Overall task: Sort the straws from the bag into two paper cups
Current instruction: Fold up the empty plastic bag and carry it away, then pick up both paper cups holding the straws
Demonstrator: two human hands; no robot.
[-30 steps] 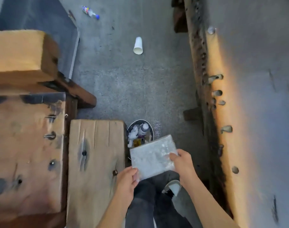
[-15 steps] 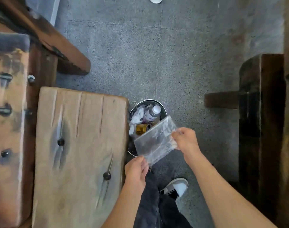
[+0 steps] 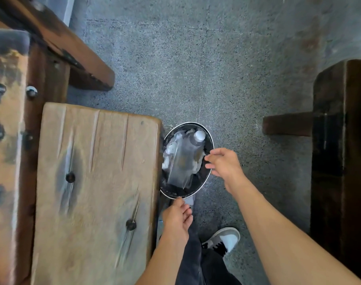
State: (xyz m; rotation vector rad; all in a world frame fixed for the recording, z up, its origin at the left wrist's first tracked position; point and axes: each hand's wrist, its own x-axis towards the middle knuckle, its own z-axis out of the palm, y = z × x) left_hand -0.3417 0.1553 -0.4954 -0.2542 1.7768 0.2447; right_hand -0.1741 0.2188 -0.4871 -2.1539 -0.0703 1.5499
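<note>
Clear, flat and crinkled, the empty plastic bag (image 3: 180,165) is lying inside the round black waste bin with a shiny metal rim (image 3: 204,182), tilted across the rubbish, its lower corner near the bin's near wall. Under and beside it in the bin are sitting a clear plastic bottle with a white cap (image 3: 199,136) and some crumpled white paper (image 3: 168,153); motion blur is softening all of this. The bin is standing on the speckled grey concrete floor (image 3: 216,68), touching the right edge of the pale, cracked wooden bench (image 3: 97,182) with dark bolt heads.

The right hand (image 3: 224,164) is hovering over the bin's right rim, palm down, its fingers (image 3: 211,156) spreading loosely apart and holding nothing, apart from the bag. The left hand (image 3: 176,218) is hanging just below the bin's near rim, beside the bench edge, with its fingers (image 3: 186,212) curling loosely downward and nothing between them either. Neither hand is touching the bag.

Below the hands, the person's dark trouser leg (image 3: 194,254) and a grey-and-white sneaker (image 3: 224,239) are showing on the floor. Dark brown timber beams are framing the scene, one (image 3: 72,52) running diagonally at upper left and a heavier one (image 3: 339,140) standing at the right. No straws or paper cups can be made out clearly.
</note>
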